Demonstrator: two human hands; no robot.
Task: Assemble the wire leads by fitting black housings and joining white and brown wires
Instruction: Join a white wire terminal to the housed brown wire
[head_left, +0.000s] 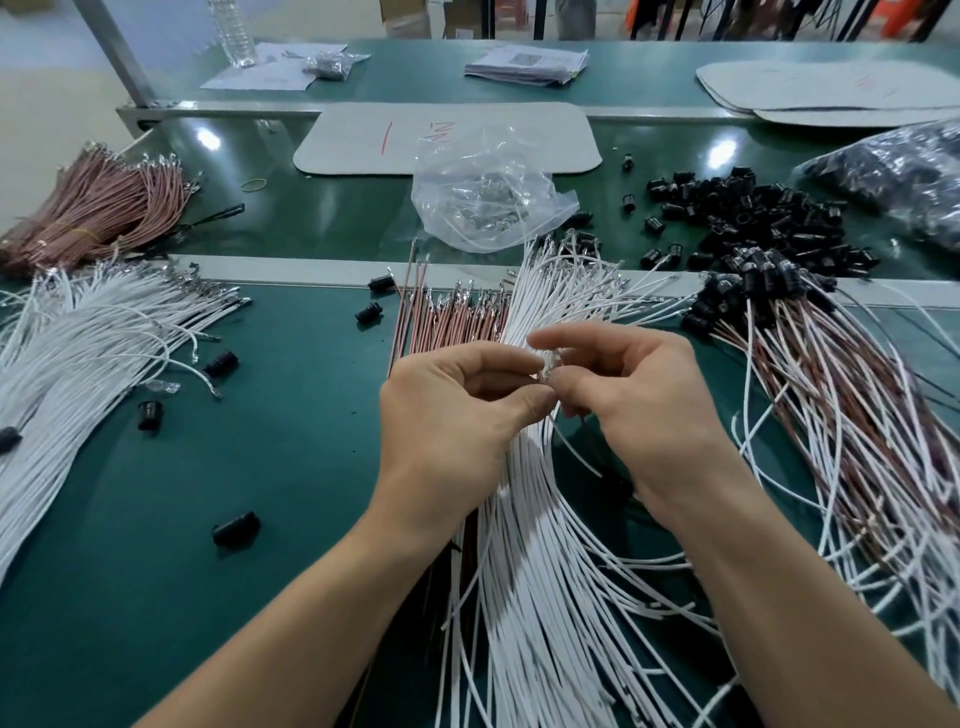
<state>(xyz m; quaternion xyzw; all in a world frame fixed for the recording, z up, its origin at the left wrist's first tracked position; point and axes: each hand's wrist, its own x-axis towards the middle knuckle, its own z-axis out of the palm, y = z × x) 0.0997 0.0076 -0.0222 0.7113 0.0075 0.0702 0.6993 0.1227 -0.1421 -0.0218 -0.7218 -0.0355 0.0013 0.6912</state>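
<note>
A green desk (291, 467) holds a big fan of white wires (535, 571) that runs off the bottom edge. Brown wires (447, 322) lie just beside them, partly hidden behind the left hand (452, 415). A heap of black caps (748, 213) sits at the back right, near a clear bag (483, 202). The left hand and the right hand (639, 410) both pinch a tiny clear bit (548, 366) over the white wires. It is too blurry to make out.
</note>
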